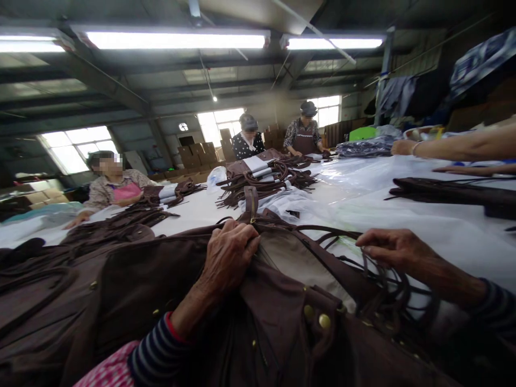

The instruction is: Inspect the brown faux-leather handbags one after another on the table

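Observation:
A pile of dark brown fabric aprons (121,301) with brass rivets and thin straps lies in front of me on a white table (443,226). My left hand (228,258) is closed on a fold of the top apron near its buckle strap (250,201). My right hand (389,248) rests over a bundle of loose brown straps (387,290), fingers curled around them.
Further stacks of brown aprons (262,177) sit along the table. Three other people work at the far side and left. Another person's forearm (455,145) reaches in from the right above a dark folded apron (451,191). Cardboard boxes (197,153) stand at the back.

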